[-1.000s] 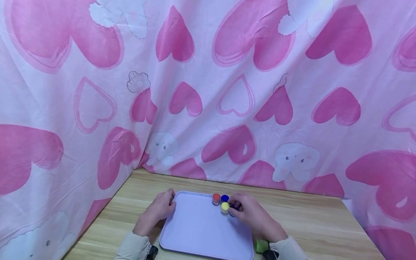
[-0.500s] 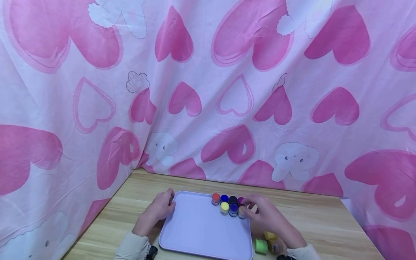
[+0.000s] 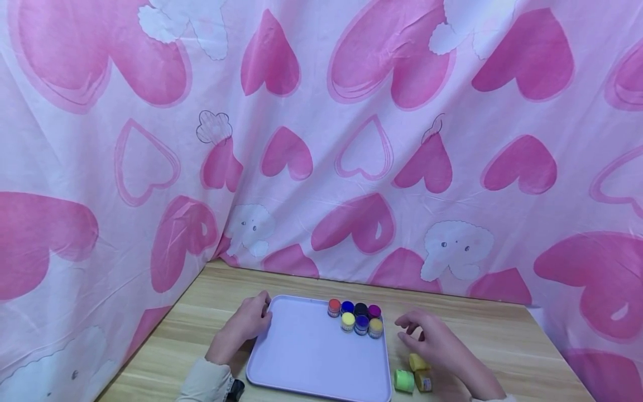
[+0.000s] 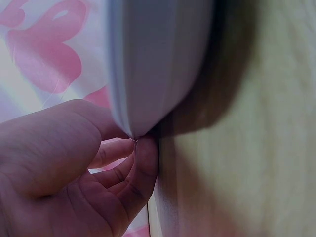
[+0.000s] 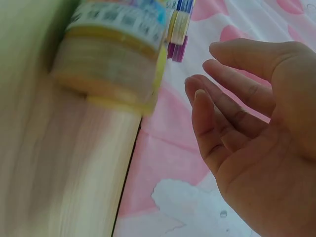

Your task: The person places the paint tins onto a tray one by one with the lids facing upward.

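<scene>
The left hand (image 3: 248, 319) gripped the tray (image 3: 311, 357) by its left edge, toward the far left corner, with the rim pinched between thumb and fingers. The right hand (image 3: 427, 334) was released, its fingers loosely bent around nothing, over the counter (image 3: 492, 335) just beyond the tray's right edge.

Seven jars sat together in the tray's far right corner, to the left of the right hand and apart from its fingertips. Along the far edge ran the red jar (image 3: 334, 307), blue jar (image 3: 347, 307), black jar (image 3: 360, 310) and magenta jar (image 3: 374, 311); in front came the pale yellow jar (image 3: 348, 322), purple jar (image 3: 361, 324) and ochre jar (image 3: 375, 328), the last beside the right edge.

Outside the tray's near right corner, the green jar (image 3: 404, 381), deep yellow jar (image 3: 418, 362) and brownish jar (image 3: 423, 382) were grouped nearer the counter's front than the right hand. Heart-printed cloth (image 3: 351, 223) hung behind the counter's far edge.
</scene>
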Demonstrator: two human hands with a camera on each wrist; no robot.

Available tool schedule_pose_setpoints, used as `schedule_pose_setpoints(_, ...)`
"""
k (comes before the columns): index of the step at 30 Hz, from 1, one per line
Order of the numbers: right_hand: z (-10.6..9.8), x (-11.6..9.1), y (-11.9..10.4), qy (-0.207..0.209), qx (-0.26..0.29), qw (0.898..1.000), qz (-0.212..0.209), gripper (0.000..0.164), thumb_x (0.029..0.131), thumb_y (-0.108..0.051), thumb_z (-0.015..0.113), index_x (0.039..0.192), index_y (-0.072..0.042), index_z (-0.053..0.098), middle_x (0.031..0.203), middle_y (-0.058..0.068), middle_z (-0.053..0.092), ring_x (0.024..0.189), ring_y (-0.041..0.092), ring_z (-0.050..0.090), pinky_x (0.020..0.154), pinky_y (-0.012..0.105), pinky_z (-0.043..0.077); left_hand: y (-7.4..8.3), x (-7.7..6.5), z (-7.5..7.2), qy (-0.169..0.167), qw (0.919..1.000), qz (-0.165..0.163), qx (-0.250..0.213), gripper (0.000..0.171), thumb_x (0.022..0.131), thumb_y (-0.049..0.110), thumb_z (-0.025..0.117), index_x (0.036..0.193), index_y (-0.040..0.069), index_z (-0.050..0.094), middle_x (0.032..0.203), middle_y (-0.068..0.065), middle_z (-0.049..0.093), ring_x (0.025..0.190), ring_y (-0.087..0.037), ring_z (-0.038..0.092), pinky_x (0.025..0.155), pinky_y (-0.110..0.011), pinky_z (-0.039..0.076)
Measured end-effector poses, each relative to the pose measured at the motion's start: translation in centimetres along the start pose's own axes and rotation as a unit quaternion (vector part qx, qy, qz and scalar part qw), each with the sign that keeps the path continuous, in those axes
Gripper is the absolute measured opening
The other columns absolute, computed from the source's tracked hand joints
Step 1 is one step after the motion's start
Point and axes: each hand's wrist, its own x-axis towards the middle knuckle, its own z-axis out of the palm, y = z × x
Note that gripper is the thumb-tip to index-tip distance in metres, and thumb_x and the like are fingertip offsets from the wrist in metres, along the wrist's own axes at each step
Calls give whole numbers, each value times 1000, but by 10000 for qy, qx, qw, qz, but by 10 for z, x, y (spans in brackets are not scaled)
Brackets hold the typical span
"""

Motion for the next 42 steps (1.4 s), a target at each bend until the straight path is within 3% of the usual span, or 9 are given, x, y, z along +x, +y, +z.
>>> schedule_pose_setpoints(16,-12,-30,37,-735,518,9959,108,22,100,-21,78,121,-12,77,114,2,76,92,5,65,73,23,57,-2,3,5,-91,9999,-102,-4,20,102,7,70,120,2,62,84,-4,58,72,-17,56,62,-31,49)
schedule_pose_setpoints(23,-13,-40,50,-1343,1307,9767,1044,32,100,-16,75,132,-11,72,122,3,71,104,25,63,82,26,59,-3,5,7,-91,9999,-80,15,20,102,7,70,119,2,61,84,-4,58,72,-16,55,61,-31,49)
schedule_pose_setpoints(33,-7,-41,60,-1408,1354,9762,940,33,102,-20,74,133,-10,70,124,4,71,107,26,61,82,20,55,0,2,4,-103,9999,-97,23,22,102,8,70,121,1,62,86,-5,59,75,-17,57,64,-33,51)
schedule_pose_setpoints(42,-5,-38,58,-1413,1450,9729,1116,38,102,-24,75,136,-9,69,124,3,71,107,25,62,85,25,58,2,0,1,-100,9998,-159,-7,23,102,8,70,122,1,62,87,-5,60,76,-18,57,66,-34,52)
